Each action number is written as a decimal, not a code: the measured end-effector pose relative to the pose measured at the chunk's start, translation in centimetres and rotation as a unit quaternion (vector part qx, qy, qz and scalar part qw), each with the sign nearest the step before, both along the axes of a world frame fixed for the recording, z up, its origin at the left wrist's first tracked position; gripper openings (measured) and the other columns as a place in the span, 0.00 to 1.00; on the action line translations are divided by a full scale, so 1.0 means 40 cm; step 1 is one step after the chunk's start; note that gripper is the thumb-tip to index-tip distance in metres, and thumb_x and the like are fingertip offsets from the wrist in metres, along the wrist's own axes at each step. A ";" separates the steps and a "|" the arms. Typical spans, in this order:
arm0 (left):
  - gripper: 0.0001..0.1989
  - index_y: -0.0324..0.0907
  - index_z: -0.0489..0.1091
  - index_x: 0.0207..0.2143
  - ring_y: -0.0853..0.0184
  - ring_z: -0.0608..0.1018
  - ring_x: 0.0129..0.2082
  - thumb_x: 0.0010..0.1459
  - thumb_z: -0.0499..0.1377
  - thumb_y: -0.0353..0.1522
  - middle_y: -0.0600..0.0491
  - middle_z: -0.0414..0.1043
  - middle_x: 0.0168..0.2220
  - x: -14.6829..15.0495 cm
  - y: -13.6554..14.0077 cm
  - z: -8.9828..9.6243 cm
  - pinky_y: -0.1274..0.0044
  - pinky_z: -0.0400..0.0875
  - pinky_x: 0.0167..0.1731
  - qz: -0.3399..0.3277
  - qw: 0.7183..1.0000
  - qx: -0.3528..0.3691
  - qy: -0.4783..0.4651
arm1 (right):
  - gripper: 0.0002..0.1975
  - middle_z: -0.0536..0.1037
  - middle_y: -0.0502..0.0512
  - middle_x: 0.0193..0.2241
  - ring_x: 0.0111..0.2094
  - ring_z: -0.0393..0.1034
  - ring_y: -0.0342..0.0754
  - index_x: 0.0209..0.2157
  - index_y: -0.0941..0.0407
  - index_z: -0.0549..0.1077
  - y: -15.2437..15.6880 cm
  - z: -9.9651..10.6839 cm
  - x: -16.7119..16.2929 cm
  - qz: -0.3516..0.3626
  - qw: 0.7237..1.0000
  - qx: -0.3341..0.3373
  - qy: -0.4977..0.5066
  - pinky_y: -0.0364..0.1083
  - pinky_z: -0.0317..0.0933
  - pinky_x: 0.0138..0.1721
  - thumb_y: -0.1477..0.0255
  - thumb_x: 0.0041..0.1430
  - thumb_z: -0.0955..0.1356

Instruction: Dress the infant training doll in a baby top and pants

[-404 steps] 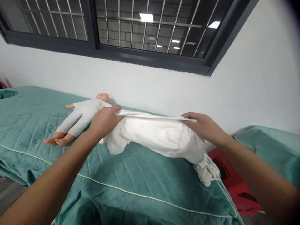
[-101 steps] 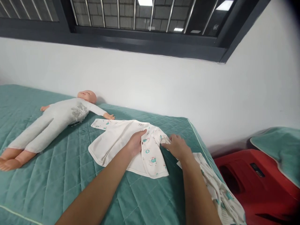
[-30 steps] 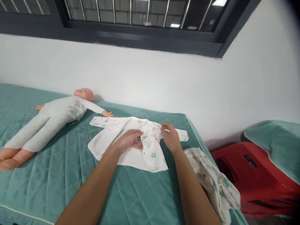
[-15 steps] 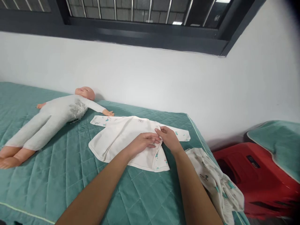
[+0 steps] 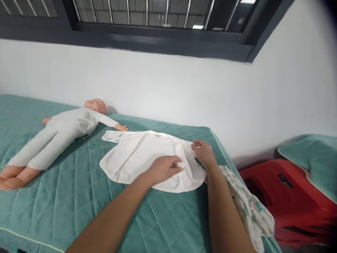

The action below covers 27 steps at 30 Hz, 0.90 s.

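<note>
The left hand (image 5: 163,169) arches over the baby shirt (image 5: 152,150), fingers (image 5: 174,159) parted. The right hand (image 5: 204,152) curls at one sleeve (image 5: 189,150), grip unclear.

Left hand (image 5: 164,169): bare, human
Left forearm (image 5: 113,214): bare, tapering
Right hand (image 5: 204,153): bare, human
Right forearm (image 5: 226,211): bare, tapering

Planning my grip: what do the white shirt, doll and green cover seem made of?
White shirt: thin matte fabric, probably cotton; soft creases.
Doll: smooth, faintly shiny head, likely plastic; matte, ragged-patched body, perhaps cloth.
Green cover: quilted fabric, perhaps velvet; stitched lines, soft sheen.
</note>
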<state>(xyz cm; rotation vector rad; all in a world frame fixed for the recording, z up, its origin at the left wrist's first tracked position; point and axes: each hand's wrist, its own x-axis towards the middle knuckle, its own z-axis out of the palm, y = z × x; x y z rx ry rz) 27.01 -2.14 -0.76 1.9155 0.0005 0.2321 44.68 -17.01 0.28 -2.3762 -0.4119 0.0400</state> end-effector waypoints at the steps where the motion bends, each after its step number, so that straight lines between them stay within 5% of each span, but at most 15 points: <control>1: 0.11 0.47 0.77 0.40 0.62 0.73 0.33 0.53 0.64 0.37 0.54 0.76 0.33 0.000 -0.005 -0.004 0.76 0.62 0.38 0.002 1.000 0.005 -0.004 | 0.12 0.80 0.57 0.41 0.42 0.73 0.51 0.41 0.56 0.75 -0.009 0.008 -0.007 0.013 1.000 -0.016 0.005 0.47 0.61 0.45 0.69 0.55 0.67; 8: 0.16 0.44 0.73 0.44 0.61 0.75 0.37 0.51 0.66 0.33 0.48 0.74 0.44 0.058 -0.002 -0.041 0.71 0.65 0.45 0.134 0.981 -0.139 0.016 | 0.11 0.79 0.57 0.40 0.41 0.71 0.52 0.38 0.54 0.73 -0.002 0.065 -0.075 0.019 0.992 -0.121 -0.035 0.47 0.59 0.39 0.63 0.60 0.64; 12: 0.22 0.39 0.69 0.46 0.60 0.78 0.39 0.48 0.68 0.30 0.45 0.75 0.43 0.090 0.005 -0.017 0.68 0.68 0.48 0.155 0.921 -0.351 0.066 | 0.10 0.78 0.57 0.37 0.39 0.71 0.50 0.35 0.54 0.71 0.052 0.049 -0.116 0.074 0.987 -0.145 -0.018 0.45 0.57 0.36 0.62 0.59 0.65; 15: 0.14 0.37 0.70 0.38 0.62 0.78 0.40 0.48 0.68 0.28 0.47 0.76 0.36 0.111 0.010 0.004 0.68 0.68 0.51 0.127 0.882 -0.448 0.070 | 0.07 0.78 0.55 0.35 0.38 0.70 0.48 0.35 0.54 0.70 0.072 0.027 -0.126 0.116 0.984 -0.136 -0.023 0.44 0.56 0.35 0.65 0.58 0.66; 18: 0.07 0.36 0.70 0.28 0.67 0.78 0.35 0.52 0.65 0.29 0.48 0.74 0.30 0.148 0.015 0.011 0.70 0.70 0.49 0.105 0.872 -0.472 0.074 | 0.04 0.77 0.52 0.33 0.36 0.70 0.47 0.34 0.53 0.70 0.069 0.019 -0.125 0.130 0.985 -0.111 -0.032 0.43 0.55 0.35 0.69 0.58 0.65; 23: 0.08 0.36 0.70 0.26 0.70 0.74 0.25 0.53 0.65 0.31 0.51 0.70 0.24 0.222 0.025 0.007 0.74 0.73 0.35 0.141 0.878 -0.445 0.109 | 0.09 0.77 0.52 0.32 0.35 0.69 0.48 0.30 0.53 0.68 0.052 0.046 -0.136 0.108 0.989 -0.077 -0.059 0.44 0.55 0.33 0.62 0.59 0.65; 27: 0.13 0.37 0.67 0.23 0.71 0.71 0.20 0.53 0.66 0.33 0.53 0.66 0.19 0.249 0.029 0.011 0.76 0.71 0.27 0.150 0.888 -0.411 0.138 | 0.18 0.77 0.56 0.30 0.34 0.71 0.52 0.25 0.52 0.71 0.057 0.062 -0.164 0.119 0.977 -0.177 -0.020 0.46 0.54 0.31 0.53 0.58 0.64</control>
